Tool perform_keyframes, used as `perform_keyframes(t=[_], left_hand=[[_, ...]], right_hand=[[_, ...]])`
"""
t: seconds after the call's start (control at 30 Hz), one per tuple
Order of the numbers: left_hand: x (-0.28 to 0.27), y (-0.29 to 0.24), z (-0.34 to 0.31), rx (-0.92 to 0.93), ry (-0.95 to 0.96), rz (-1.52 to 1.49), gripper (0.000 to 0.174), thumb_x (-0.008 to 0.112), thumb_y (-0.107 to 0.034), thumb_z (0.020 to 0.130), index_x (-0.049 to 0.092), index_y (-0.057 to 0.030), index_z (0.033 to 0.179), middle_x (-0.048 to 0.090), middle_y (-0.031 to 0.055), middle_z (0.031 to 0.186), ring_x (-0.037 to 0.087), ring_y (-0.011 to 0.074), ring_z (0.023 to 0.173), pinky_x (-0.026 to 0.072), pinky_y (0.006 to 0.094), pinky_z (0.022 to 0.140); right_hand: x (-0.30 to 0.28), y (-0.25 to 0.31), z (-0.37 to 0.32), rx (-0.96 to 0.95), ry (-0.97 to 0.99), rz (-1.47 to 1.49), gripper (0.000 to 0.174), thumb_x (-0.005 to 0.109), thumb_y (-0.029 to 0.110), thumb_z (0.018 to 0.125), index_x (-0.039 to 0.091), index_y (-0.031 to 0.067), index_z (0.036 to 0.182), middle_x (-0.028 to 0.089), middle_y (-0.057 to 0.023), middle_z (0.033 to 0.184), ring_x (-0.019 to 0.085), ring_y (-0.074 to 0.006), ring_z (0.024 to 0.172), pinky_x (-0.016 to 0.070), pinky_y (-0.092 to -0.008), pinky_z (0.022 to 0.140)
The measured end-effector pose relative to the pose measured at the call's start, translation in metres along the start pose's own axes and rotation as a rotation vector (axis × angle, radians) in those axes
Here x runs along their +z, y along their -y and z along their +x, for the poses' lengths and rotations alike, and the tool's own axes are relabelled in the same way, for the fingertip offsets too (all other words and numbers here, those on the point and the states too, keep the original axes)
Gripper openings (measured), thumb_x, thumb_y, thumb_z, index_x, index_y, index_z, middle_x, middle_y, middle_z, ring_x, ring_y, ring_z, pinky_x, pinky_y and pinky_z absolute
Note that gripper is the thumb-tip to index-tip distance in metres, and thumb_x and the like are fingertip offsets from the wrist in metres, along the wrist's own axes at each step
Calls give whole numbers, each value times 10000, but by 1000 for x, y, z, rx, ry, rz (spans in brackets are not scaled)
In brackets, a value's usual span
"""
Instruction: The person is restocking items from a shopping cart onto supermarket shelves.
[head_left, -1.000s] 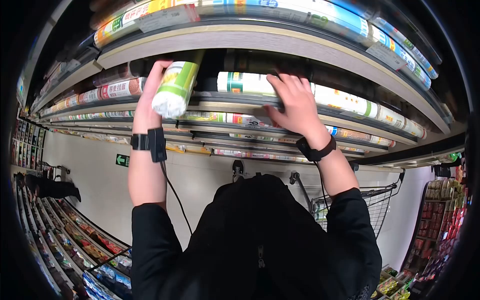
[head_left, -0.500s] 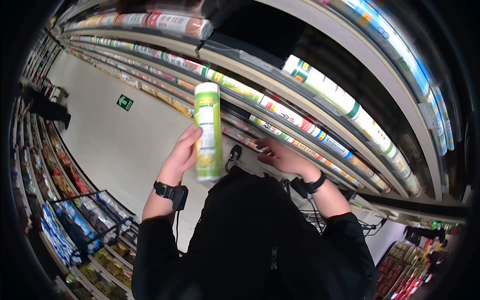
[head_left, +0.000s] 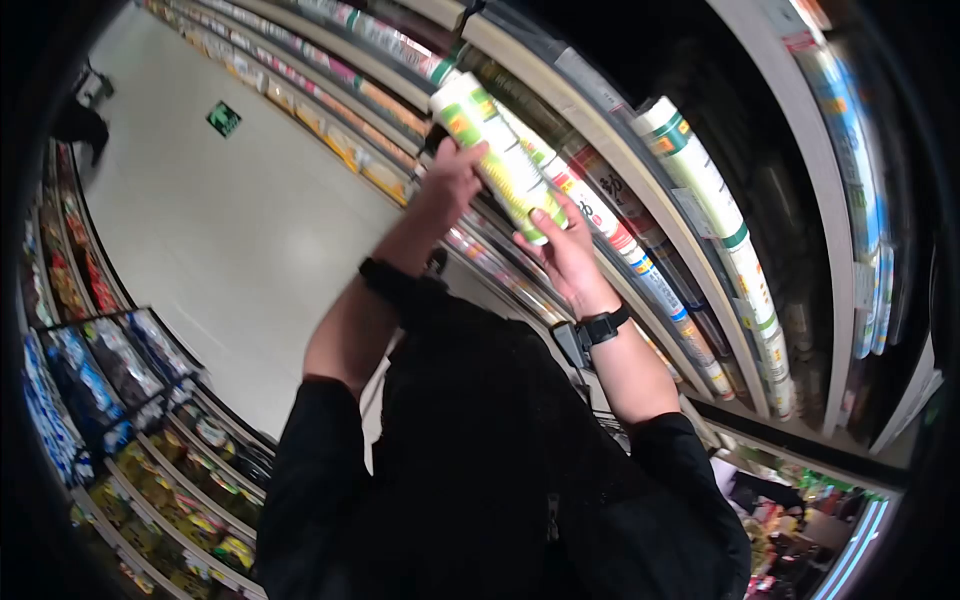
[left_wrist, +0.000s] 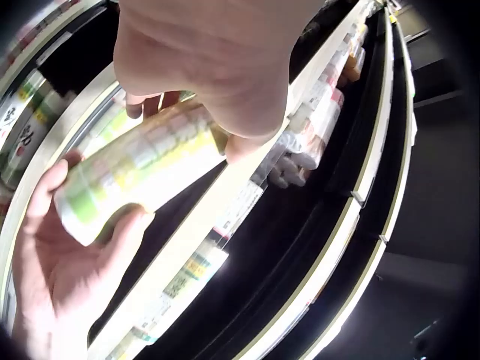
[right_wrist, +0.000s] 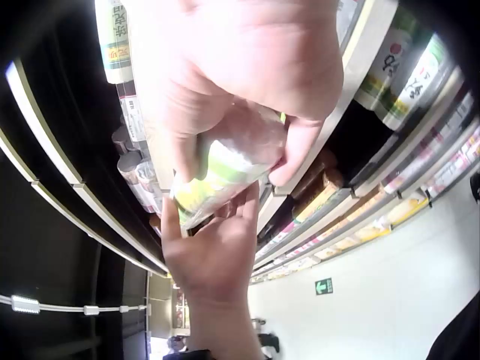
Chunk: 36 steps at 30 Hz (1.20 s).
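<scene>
A cylindrical green-and-white pack of dried noodles (head_left: 505, 160) is held at a slant in front of the shelf. My left hand (head_left: 452, 182) grips its upper end, thumb lying across the wrapper. At the lower end, the fingers and thumb of my right hand (head_left: 570, 258) curl round the pack. The left wrist view shows the pack (left_wrist: 139, 169) stretched between both hands, its printing washed out by glare. Clear wrap shows at the end of the pack (right_wrist: 232, 161) in the right wrist view.
Tiered shelves hold rows of similar packs, including a green-banded noodle pack (head_left: 690, 165) on the shelf to the right. A green arrow sign (head_left: 224, 119) marks the pale floor. Shelves of bagged goods (head_left: 110, 375) stand at lower left.
The left hand took the pack off the shelf, brought it toward the body, then moved it up and right. The right hand left the shelf and took hold of the lower end. The head view turned.
</scene>
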<state>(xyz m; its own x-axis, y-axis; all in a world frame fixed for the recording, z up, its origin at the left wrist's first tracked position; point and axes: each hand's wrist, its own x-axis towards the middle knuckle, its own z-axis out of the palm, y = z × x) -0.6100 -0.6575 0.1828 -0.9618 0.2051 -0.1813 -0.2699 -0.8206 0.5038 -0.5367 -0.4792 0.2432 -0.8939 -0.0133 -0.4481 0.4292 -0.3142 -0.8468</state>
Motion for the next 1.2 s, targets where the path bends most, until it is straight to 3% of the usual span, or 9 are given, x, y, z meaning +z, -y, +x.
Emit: perform_keyframes(t=[0.1,0.33,0.47,0.63,0.77,0.83,0.87,1.0,1.2], left_hand=[[-16,-41,26,44,75,298,401,565,-220,1064,470,-37,1408,623,122,1336,643,232,1175,503,405,1011],[-45,-13,34,165,112,393,748,748,-122,972,338,-45,1592,628,126,1344,645,215,1190,546,353,1004],[-42,-2,41,263,93,393,788,809,-130,921,370,-38,1569,628,114,1311,664,215,1169,538,347,1012],[-38,1,59,386,73,413,795,841,-187,888,419,-52,1548,615,123,1311,674,240,1154,545,358,999],[-32,0,90,726,-155,819,833,881,-398,808,530,-67,1487,564,182,1377,490,345,1380,427,433,1150],[-15,-7,104,920,-205,821,781,877,-367,814,556,-65,1459,595,166,1344,545,334,1331,464,424,1115],[-12,-18,105,707,-50,820,756,766,-287,920,433,-26,1547,492,193,1520,408,409,1454,375,387,1200],[14,-10,138,872,-138,986,653,858,-294,828,605,-56,1380,669,143,1281,648,325,1208,523,429,1057],[18,-6,169,809,-168,1304,634,836,-323,826,612,-105,1378,724,127,1253,593,314,1268,466,471,1062]], right_hand=[[-24,17,10,-44,-48,-34,458,732,79,975,546,61,1393,673,-119,1244,697,-218,1050,657,-406,821],[-43,32,13,-33,-63,-205,528,726,143,989,509,74,1465,686,-135,1260,730,-243,1028,663,-358,796],[-54,40,28,-156,-101,-245,424,773,152,963,534,53,1298,656,-109,1243,674,-223,1052,605,-363,766],[-30,50,31,-415,-100,-483,475,712,28,966,526,25,1403,648,-125,1318,657,-260,1185,523,-421,1064],[-49,67,65,-659,-128,-765,412,721,-5,964,545,-61,1332,649,-180,1311,669,-240,1160,534,-379,1041],[-46,70,69,-726,-229,-893,484,738,24,966,514,-67,1385,643,-176,1336,651,-211,1166,512,-352,1038],[-44,68,74,-782,-242,-887,530,742,35,968,485,-71,1420,638,-172,1350,635,-200,1181,493,-344,1049],[-52,63,90,-841,-387,-876,730,739,29,964,325,-43,1561,571,-176,1451,571,-218,1282,427,-357,1120],[-55,84,102,-726,-441,-1079,784,758,-19,928,315,-2,1574,559,-209,1478,588,-247,1301,473,-376,1095]])
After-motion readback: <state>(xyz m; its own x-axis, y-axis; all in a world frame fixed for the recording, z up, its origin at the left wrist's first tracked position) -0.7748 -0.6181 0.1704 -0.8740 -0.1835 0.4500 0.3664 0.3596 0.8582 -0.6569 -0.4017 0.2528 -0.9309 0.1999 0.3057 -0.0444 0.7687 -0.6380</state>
